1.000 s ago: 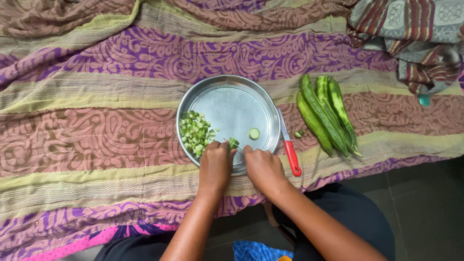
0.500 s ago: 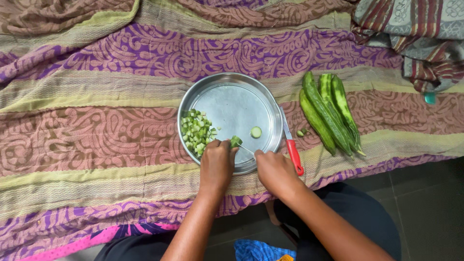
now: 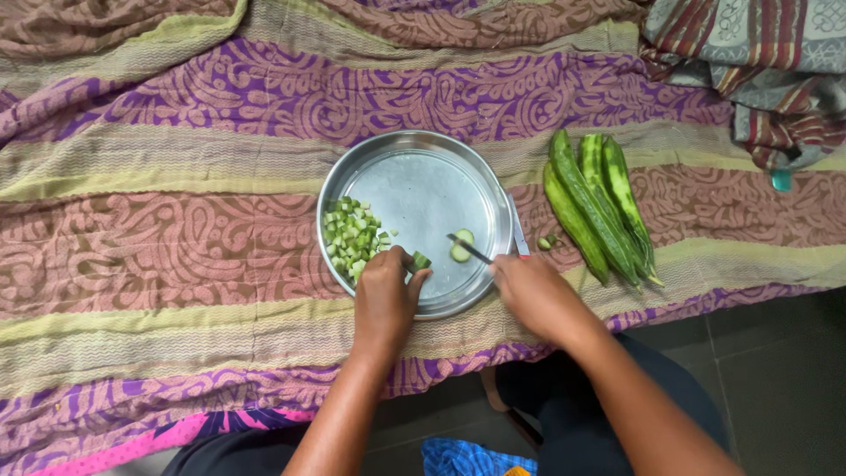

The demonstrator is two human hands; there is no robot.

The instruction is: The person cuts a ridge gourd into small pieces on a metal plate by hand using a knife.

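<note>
Both hands [image 3: 388,295] flank the gourd stub [image 3: 420,261] over the plate [image 3: 414,176].

No packages, labels, signs or screens show anywhere in this view; nothing here carries a wrapper, a tag or a display.
</note>
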